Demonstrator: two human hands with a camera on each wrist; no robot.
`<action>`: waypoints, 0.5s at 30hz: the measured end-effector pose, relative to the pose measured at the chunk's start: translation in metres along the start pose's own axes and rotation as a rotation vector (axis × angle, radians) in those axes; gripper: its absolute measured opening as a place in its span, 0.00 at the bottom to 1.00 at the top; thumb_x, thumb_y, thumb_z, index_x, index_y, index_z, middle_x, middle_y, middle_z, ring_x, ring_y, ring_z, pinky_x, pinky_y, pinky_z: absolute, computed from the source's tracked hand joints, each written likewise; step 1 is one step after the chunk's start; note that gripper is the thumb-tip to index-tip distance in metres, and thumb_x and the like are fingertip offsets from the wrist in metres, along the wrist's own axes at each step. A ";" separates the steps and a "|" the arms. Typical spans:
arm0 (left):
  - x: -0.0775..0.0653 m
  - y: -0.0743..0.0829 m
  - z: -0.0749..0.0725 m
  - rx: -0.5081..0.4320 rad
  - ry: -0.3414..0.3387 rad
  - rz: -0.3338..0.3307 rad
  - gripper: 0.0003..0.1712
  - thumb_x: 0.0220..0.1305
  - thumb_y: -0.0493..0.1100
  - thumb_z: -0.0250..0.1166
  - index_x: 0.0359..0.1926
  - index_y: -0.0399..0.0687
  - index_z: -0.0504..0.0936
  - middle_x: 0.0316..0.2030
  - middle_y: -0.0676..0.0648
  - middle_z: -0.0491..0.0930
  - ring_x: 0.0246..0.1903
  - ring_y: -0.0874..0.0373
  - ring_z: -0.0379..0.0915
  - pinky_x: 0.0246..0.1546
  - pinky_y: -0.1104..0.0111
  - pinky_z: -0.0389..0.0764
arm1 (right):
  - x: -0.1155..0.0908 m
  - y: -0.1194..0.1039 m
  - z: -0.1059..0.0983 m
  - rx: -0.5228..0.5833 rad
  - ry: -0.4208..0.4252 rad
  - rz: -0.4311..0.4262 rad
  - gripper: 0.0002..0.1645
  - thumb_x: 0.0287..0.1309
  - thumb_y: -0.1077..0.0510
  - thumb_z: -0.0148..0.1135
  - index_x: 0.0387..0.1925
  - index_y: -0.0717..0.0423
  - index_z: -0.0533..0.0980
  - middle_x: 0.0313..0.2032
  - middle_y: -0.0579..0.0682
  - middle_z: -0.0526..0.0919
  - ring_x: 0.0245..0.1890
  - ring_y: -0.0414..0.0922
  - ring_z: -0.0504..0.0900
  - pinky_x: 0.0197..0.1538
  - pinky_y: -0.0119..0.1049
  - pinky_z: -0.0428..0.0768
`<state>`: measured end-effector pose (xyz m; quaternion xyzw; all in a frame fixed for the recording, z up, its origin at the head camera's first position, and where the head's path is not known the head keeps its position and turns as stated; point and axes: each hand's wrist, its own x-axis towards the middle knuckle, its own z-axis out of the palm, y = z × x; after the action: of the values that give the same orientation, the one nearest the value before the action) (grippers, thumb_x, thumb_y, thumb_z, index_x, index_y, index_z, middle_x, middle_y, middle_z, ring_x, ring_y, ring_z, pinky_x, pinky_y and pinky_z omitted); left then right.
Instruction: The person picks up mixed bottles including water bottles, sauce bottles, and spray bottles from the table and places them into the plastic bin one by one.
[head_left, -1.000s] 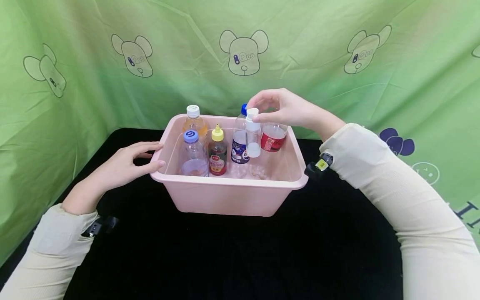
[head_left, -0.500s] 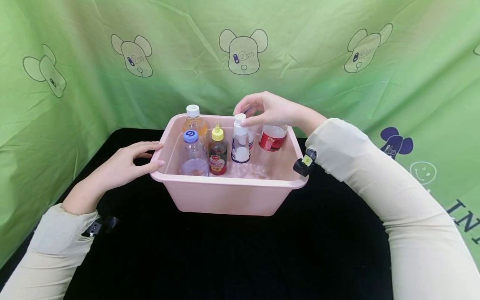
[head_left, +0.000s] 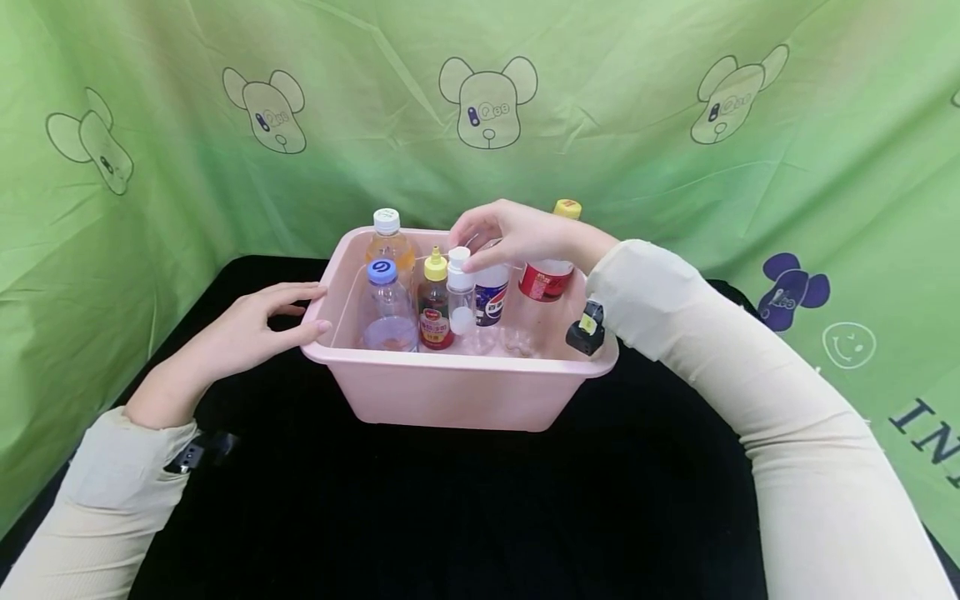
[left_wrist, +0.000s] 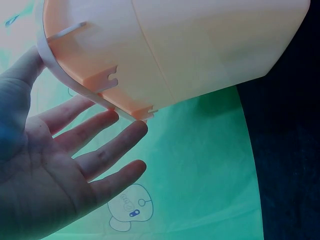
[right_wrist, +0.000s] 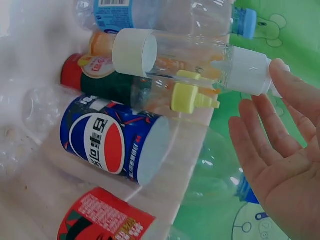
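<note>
My right hand (head_left: 517, 233) pinches the white top of a small clear pump bottle (head_left: 461, 292) between thumb and fingers. It holds the bottle upright inside the pink tub (head_left: 465, 396), in front of a Pepsi bottle (head_left: 492, 304) and beside a squeeze bottle (head_left: 435, 308) with a yellow nozzle. In the right wrist view, the pump bottle (right_wrist: 192, 59) overlaps the squeeze bottle (right_wrist: 102, 74), and its white base shows in mid-air. Fingers extended, my left hand (head_left: 258, 321) touches the tub's left rim. The left wrist view shows that hand (left_wrist: 65, 145) below the rim.
A clear bottle with a purple-blue cap (head_left: 386, 312) and an amber bottle with a white cap (head_left: 388, 247) stand on the tub's left side. A red-labelled bottle (head_left: 546, 282) stands at the right. Black cloth (head_left: 465, 508) lies beneath; a green curtain (head_left: 600, 100) hangs behind.
My right hand has carried the pump bottle left and down, from in front of the Pepsi bottle's right side to beside the squeeze bottle. The left hand has stayed at the rim.
</note>
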<state>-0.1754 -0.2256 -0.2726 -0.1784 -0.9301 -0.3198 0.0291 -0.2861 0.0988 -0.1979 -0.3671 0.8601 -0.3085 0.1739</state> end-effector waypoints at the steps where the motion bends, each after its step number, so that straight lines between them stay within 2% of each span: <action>1: 0.000 0.000 0.000 0.001 0.000 0.000 0.31 0.62 0.51 0.61 0.64 0.45 0.68 0.63 0.40 0.68 0.55 0.39 0.72 0.55 0.47 0.72 | 0.001 0.000 0.002 0.011 -0.011 -0.007 0.16 0.53 0.62 0.66 0.45 0.55 0.75 0.47 0.50 0.80 0.50 0.43 0.80 0.57 0.38 0.77; 5: 0.000 -0.001 0.000 0.004 0.001 0.000 0.32 0.62 0.52 0.61 0.64 0.45 0.68 0.63 0.40 0.68 0.55 0.39 0.72 0.56 0.47 0.72 | 0.006 0.001 0.009 0.035 -0.047 -0.020 0.15 0.53 0.64 0.65 0.44 0.58 0.75 0.48 0.53 0.80 0.50 0.45 0.80 0.58 0.38 0.77; 15: 0.000 -0.002 0.001 -0.005 -0.002 0.000 0.32 0.62 0.52 0.60 0.64 0.45 0.68 0.64 0.40 0.67 0.56 0.39 0.72 0.55 0.46 0.72 | 0.019 0.006 0.022 -0.014 -0.096 -0.016 0.15 0.52 0.66 0.65 0.43 0.60 0.75 0.47 0.56 0.81 0.53 0.49 0.80 0.58 0.40 0.77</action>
<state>-0.1761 -0.2263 -0.2739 -0.1789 -0.9293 -0.3219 0.0278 -0.2906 0.0793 -0.2194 -0.3896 0.8499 -0.2859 0.2101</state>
